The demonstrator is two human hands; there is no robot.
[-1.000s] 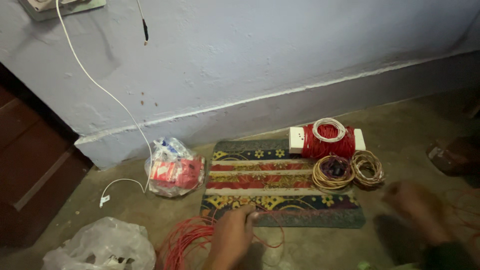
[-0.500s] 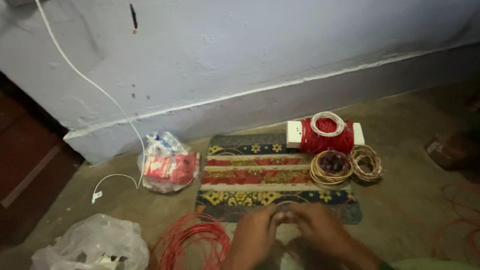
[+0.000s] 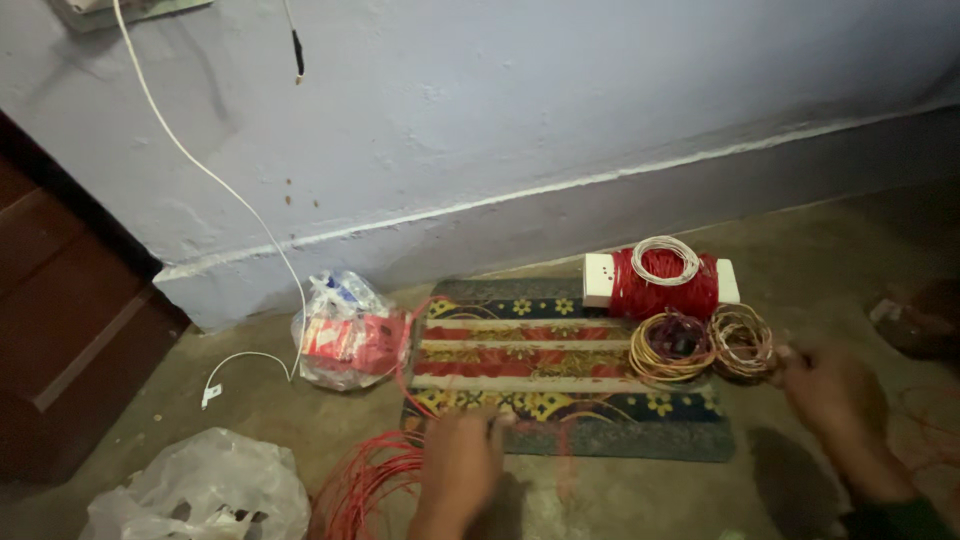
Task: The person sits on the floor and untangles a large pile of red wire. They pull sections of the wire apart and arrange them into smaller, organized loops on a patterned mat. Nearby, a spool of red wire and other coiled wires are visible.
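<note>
L hand (image 3: 462,470) pinching red wire (image 3: 365,480) near mat (image 3: 560,355), R hand (image 3: 835,395) closed far right—grip unclear, prob. tensioning strand; coils (image 3: 700,343) parked beside.

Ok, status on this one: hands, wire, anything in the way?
Left hand on red wire, grip blurred. Right hand by small wire coils, grip unclear. Mat between.

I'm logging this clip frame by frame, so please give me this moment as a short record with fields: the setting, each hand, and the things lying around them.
Setting: patterned floor mat on a concrete floor beside a pale blue wall
Left hand: left hand at the mat's near edge, pinching a thin red wire from the loose red wire coil
Right hand: right hand, blurred, beside the small brownish wire rings; grip unclear
Also on mat: white block wound with red wire
Nearby: clear plastic bag with red packets, white cable hanging down the wall, crumpled white bag
</note>
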